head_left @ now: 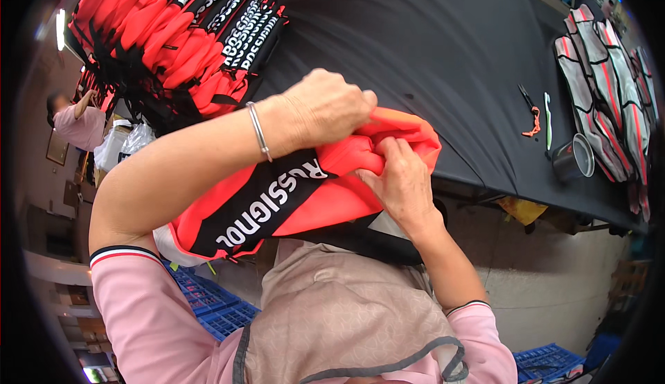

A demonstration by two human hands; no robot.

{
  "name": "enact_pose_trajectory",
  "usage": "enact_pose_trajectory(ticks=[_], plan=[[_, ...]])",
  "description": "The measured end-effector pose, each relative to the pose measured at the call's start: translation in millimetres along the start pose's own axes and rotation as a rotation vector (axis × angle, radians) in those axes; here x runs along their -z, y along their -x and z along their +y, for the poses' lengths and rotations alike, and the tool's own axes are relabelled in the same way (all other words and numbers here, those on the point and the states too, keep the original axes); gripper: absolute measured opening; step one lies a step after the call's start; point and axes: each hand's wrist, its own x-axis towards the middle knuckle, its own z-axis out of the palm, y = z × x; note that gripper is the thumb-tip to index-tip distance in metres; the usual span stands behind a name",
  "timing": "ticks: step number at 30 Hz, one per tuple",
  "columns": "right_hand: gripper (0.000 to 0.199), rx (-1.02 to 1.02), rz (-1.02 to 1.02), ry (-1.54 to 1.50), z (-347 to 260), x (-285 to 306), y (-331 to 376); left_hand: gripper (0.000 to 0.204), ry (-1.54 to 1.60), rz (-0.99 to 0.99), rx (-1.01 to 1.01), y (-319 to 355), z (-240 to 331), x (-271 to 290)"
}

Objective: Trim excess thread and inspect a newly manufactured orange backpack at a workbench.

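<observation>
A bright red fabric bag (339, 207) with a black panel and white lettering lies across my lap and the table's near edge. My left hand (329, 107) is closed at the upper edge of its bunched end, and the fingertips are turned out of sight. A silver bangle circles that wrist. Lower and to the right, my right hand (404, 179) pinches the folded red cloth, thumb on the near side. Between and beyond the hands the cloth bulges into an open fold. A black strap or panel hangs beneath the bag.
Similar red and black bags (187, 44) are piled high at the far left of the black-covered table (443, 44). To the right are snips (530, 110) with an orange cord, a green-and-white pen-like tool (548, 120), a metal cup (575, 159) and grey bags (609, 86). Blue crates (211, 301) stand below.
</observation>
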Motion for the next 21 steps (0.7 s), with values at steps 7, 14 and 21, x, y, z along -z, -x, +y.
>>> enact_pose_trajectory(ticks=[7, 14, 21], plan=[[0.013, 0.735, 0.221, 0.092, -12, 39, 24, 0.027, -0.008, 0.151, -0.159, 17, -84, 8], [0.013, 0.802, 0.179, 0.174, 6, 51, 30, 0.037, 0.001, 0.532, -0.163, 13, -69, -25], [0.024, 0.578, -0.147, -0.121, 23, 70, 10, 0.054, 0.273, 0.133, -0.208, 48, 53, 22]])
